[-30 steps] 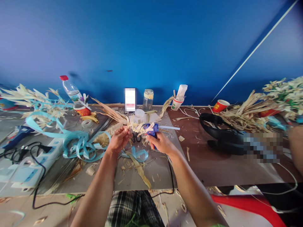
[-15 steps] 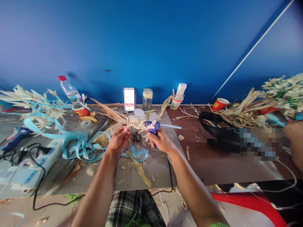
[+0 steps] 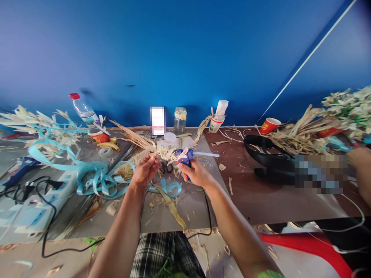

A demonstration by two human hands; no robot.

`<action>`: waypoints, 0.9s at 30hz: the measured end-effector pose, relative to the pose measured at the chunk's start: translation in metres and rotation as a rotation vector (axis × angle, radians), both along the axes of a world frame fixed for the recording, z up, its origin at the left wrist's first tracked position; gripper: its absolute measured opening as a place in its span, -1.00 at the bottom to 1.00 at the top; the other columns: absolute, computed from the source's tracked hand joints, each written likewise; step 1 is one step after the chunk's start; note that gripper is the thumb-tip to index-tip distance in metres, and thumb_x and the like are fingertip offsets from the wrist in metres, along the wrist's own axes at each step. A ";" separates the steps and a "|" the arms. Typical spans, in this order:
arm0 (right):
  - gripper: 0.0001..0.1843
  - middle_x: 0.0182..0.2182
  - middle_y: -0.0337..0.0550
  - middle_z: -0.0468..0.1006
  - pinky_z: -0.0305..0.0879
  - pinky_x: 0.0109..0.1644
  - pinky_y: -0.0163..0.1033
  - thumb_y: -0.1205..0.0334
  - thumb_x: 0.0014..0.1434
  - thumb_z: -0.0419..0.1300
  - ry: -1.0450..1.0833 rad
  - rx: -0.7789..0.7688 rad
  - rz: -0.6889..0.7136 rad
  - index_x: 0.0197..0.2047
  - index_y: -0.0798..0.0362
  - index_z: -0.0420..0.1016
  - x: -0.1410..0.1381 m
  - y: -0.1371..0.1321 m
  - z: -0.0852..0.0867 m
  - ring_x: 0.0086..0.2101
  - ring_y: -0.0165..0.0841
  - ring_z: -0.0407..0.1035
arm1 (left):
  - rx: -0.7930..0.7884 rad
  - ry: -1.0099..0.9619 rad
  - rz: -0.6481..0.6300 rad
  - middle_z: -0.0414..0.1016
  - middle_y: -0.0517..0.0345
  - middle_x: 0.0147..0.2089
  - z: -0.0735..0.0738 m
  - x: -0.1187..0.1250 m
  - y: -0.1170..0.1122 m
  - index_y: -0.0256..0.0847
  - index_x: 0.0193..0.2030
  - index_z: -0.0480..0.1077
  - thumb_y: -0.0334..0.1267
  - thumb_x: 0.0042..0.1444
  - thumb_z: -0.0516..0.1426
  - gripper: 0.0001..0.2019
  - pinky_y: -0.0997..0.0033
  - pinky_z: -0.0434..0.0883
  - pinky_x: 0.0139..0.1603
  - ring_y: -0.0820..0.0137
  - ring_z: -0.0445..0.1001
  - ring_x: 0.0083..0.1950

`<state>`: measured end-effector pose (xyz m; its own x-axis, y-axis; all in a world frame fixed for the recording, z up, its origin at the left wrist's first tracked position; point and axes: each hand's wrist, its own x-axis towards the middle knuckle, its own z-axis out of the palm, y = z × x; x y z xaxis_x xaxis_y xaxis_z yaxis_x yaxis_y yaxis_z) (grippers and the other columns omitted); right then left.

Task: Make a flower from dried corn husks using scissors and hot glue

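My left hand (image 3: 146, 170) is closed around a small bundle of dry corn-husk strips (image 3: 166, 154), holding it just above the table. My right hand (image 3: 195, 173) grips a blue hot glue gun (image 3: 185, 156) with a clear glue stick (image 3: 205, 154) jutting out to the right. The gun's tip points left into the husk bundle. Its black cord (image 3: 209, 216) drops off the table's front edge. Black scissors (image 3: 165, 168) lie on the table under the bundle.
Light-blue ribbon (image 3: 95, 173) curls at left beside a white power strip (image 3: 34, 208) and another glue gun (image 3: 17, 172). A water bottle (image 3: 82, 108), a glass jar (image 3: 180, 119) and paper cups (image 3: 216, 124) stand at the back. Husk piles (image 3: 304, 135) and another person's hand (image 3: 361, 162) are at right.
Both hands stay together at the husk bundle; the glue gun has shifted slightly left, closer to the bundle. The view has drifted a little.
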<state>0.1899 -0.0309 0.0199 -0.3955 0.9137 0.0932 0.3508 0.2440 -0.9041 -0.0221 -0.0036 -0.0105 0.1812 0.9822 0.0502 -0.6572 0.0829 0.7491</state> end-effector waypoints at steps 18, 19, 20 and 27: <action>-0.58 -0.75 -0.31 0.33 0.13 -0.53 -0.40 -0.08 0.18 -0.02 0.033 -0.014 0.009 -0.52 0.07 0.28 -0.001 0.001 -0.001 -0.67 -0.49 0.25 | -0.009 0.010 0.003 0.29 0.24 -0.51 0.000 0.001 0.000 -0.28 -0.46 0.32 -0.35 -0.08 0.26 -0.83 0.52 0.29 -0.37 0.63 0.16 -0.55; -0.58 -0.75 -0.31 0.33 0.12 -0.53 -0.40 -0.07 0.18 -0.02 0.031 -0.019 0.020 -0.53 0.07 0.27 -0.001 0.000 0.000 -0.68 -0.49 0.24 | -0.006 0.014 0.003 0.28 0.24 -0.51 0.000 0.001 0.000 -0.28 -0.46 0.32 -0.34 -0.09 0.26 -0.83 0.52 0.29 -0.38 0.63 0.16 -0.55; -0.58 -0.75 -0.32 0.33 0.11 -0.54 -0.41 -0.07 0.18 -0.02 0.031 -0.024 0.028 -0.53 0.07 0.26 -0.001 0.000 0.000 -0.68 -0.50 0.24 | -0.002 0.017 0.006 0.28 0.24 -0.51 0.000 0.001 0.000 -0.29 -0.47 0.32 -0.33 -0.09 0.27 -0.83 0.52 0.28 -0.39 0.63 0.16 -0.55; -0.55 -0.74 -0.30 0.31 0.10 -0.52 -0.39 -0.09 0.16 0.01 0.107 -0.070 0.038 -0.55 0.10 0.30 0.000 0.000 0.000 -0.66 -0.50 0.21 | 0.009 0.001 -0.006 0.28 0.24 -0.52 0.001 0.000 0.000 -0.30 -0.48 0.33 -0.35 -0.08 0.26 -0.84 0.52 0.28 -0.38 0.63 0.17 -0.54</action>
